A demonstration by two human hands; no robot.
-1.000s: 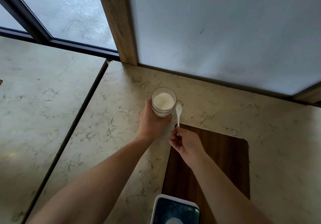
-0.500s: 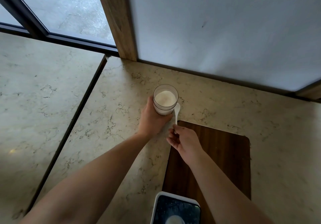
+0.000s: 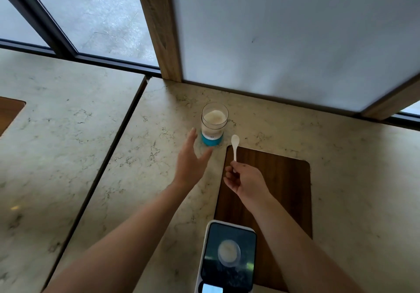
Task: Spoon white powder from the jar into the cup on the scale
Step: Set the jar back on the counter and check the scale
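Note:
A clear jar with a blue base stands open on the marble counter, nearly full of white powder. My left hand hovers just below and left of it, fingers spread, apart from the glass. My right hand pinches the handle of a small white spoon, whose bowl points up beside the jar's base. At the bottom edge lies a white scale with a dark glass top, and a small round cup of white powder sits on it.
A dark wooden board lies inset in the counter under my right hand and the scale. A dark seam splits the counter on the left. A white panel with wooden posts and a window back the counter.
My left hand has let go of the jar and drawn back with fingers spread. The spoon has shifted slightly right, away from the jar. More of the scale shows at the bottom.

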